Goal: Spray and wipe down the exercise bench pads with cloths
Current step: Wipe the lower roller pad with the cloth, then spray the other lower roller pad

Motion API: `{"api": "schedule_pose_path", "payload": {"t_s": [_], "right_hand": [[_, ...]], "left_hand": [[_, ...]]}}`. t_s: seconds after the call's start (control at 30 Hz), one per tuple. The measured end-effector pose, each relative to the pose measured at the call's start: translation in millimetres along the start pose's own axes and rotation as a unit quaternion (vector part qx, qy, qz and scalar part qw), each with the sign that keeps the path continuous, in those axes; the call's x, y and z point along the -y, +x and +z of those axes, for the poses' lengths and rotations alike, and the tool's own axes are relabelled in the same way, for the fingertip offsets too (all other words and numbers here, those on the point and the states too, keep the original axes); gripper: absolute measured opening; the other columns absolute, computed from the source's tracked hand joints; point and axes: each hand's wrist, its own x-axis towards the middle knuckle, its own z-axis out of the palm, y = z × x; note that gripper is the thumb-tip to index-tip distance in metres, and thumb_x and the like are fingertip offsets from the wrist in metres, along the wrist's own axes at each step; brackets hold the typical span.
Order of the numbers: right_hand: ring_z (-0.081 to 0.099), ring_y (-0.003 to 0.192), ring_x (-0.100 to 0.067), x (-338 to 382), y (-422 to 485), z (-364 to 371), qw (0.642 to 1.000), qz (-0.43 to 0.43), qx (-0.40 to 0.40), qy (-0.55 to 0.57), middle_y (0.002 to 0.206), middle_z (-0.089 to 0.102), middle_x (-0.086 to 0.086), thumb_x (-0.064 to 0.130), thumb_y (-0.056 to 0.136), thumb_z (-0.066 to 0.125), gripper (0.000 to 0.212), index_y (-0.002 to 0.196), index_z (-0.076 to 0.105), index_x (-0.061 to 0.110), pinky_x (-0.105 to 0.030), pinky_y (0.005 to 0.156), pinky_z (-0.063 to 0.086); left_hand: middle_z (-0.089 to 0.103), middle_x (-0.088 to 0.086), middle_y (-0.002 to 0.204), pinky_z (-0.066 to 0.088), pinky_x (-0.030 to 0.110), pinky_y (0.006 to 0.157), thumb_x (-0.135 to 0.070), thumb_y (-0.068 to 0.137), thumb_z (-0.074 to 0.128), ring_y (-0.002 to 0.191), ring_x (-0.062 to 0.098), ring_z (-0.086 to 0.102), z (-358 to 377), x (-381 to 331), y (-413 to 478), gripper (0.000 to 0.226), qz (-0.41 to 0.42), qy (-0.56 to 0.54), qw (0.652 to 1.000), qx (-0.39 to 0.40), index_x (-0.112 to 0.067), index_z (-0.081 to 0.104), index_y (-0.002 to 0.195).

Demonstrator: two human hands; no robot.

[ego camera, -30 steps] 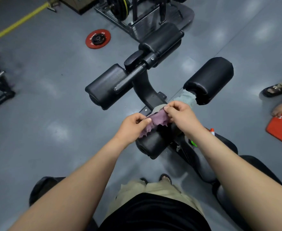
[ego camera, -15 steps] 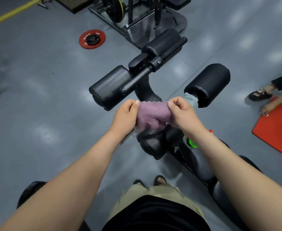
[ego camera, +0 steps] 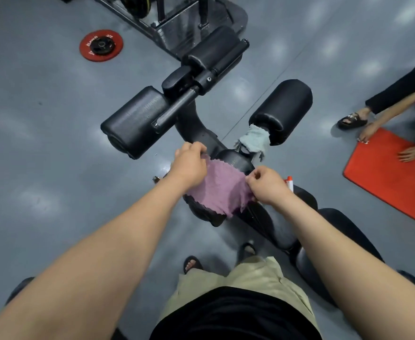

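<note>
Both grips pinch the purple cloth point(ego camera: 222, 187): my left hand point(ego camera: 189, 168) its far-left corner, my right hand point(ego camera: 268, 186) its right edge. It stretches left-to-right across the black roller pad point(ego camera: 205, 215) (whose length runs away from me).

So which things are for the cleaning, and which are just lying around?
For the job:
purple cloth, gripped by the left hand and right hand
pale cloth hung on the bench bar
black roller pads
red-and-white top, probably the spray bottle

Just lying about:
red weight plate on the floor
red mat
weight rack
</note>
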Motion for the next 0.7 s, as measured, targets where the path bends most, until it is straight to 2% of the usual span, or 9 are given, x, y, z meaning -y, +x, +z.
{"api": "schedule_pose_path", "payload": {"t_s": [0.13,0.2,0.27,0.4,0.47,0.53,0.6,0.63,0.7], "right_hand": [[0.061,0.080,-0.020,-22,23,-18,0.999,0.001,-0.006,-0.049,0.084,0.067,0.004,0.023,0.095,0.048,0.014,0.094,0.061,0.018,-0.024,0.059,0.034],[0.057,0.080,-0.022,-41,39,-28,0.998,0.005,-0.012,-0.056,0.085,0.064,0.003,0.022,0.094,0.049,0.013,0.096,0.061,0.017,-0.028,0.064,0.036],[0.056,0.085,-0.026,-68,60,-42,0.998,0.018,-0.018,-0.058,0.095,0.065,-0.004,0.024,0.093,0.050,0.012,0.099,0.057,0.017,-0.032,0.074,0.040],[0.048,0.121,-0.036,-130,92,-62,0.994,0.074,-0.025,-0.079,0.125,0.056,-0.018,0.032,0.089,0.054,0.038,0.121,0.054,0.012,-0.040,0.097,0.044],[0.048,0.124,-0.040,-159,109,-67,0.990,0.102,0.003,-0.099,0.129,0.055,-0.021,0.045,0.084,0.058,0.054,0.125,0.055,0.009,-0.043,0.102,0.045],[0.053,0.123,-0.041,-175,124,-69,0.985,0.123,0.055,-0.111,0.131,0.057,-0.021,0.058,0.078,0.060,0.070,0.127,0.053,0.009,-0.044,0.099,0.048],[0.057,0.122,-0.038,-183,135,-66,0.977,0.127,0.127,-0.117,0.135,0.057,-0.018,0.061,0.080,0.066,0.082,0.139,0.044,0.008,-0.039,0.092,0.050],[0.062,0.115,-0.036,-182,133,-65,0.973,0.124,0.159,-0.110,0.132,0.059,-0.017,0.057,0.083,0.069,0.082,0.140,0.040,0.007,-0.037,0.085,0.052],[0.069,0.090,-0.031,-187,139,-59,0.972,0.104,0.196,-0.080,0.116,0.065,-0.014,0.043,0.087,0.071,0.064,0.135,0.045,0.009,-0.037,0.068,0.056]], "left_hand": [[0.050,-0.002,0.110,0.036,0.026,0.090,-0.019,0.095,0.056,0.108,0.019,0.050,18,-9,-5,0.015,0.001,0.007,1.000,0.025,-0.017,0.059,0.110],[0.055,-0.005,0.097,0.041,0.028,0.088,-0.017,0.092,0.057,0.104,0.019,0.054,25,-13,-7,0.005,-0.002,0.014,0.999,0.044,-0.018,0.061,0.094],[0.059,-0.002,0.091,0.044,0.032,0.081,-0.017,0.091,0.053,0.099,0.022,0.057,33,-24,-5,0.010,-0.037,0.014,0.999,0.019,-0.020,0.058,0.083],[0.059,0.004,0.102,0.037,0.031,0.079,-0.017,0.093,0.051,0.097,0.025,0.053,45,-52,2,0.006,-0.100,0.023,0.994,-0.037,-0.018,0.057,0.093],[0.058,0.004,0.103,0.036,0.031,0.081,-0.014,0.091,0.052,0.100,0.026,0.052,50,-70,6,0.008,-0.103,0.025,0.993,-0.053,-0.017,0.057,0.096],[0.057,0.001,0.098,0.037,0.030,0.081,-0.012,0.090,0.052,0.100,0.026,0.053,56,-88,8,0.008,-0.103,0.016,0.993,-0.062,-0.018,0.057,0.095],[0.058,-0.002,0.095,0.038,0.029,0.078,-0.012,0.089,0.052,0.098,0.024,0.055,62,-104,8,0.010,-0.103,0.013,0.993,-0.064,-0.019,0.058,0.093],[0.060,-0.003,0.094,0.039,0.027,0.074,-0.012,0.089,0.052,0.096,0.023,0.056,63,-110,8,0.010,-0.100,0.013,0.993,-0.063,-0.020,0.059,0.092],[0.062,-0.002,0.093,0.037,0.021,0.066,-0.013,0.090,0.053,0.092,0.020,0.057,65,-124,9,0.010,-0.094,0.027,0.993,-0.062,-0.018,0.060,0.093]]}}
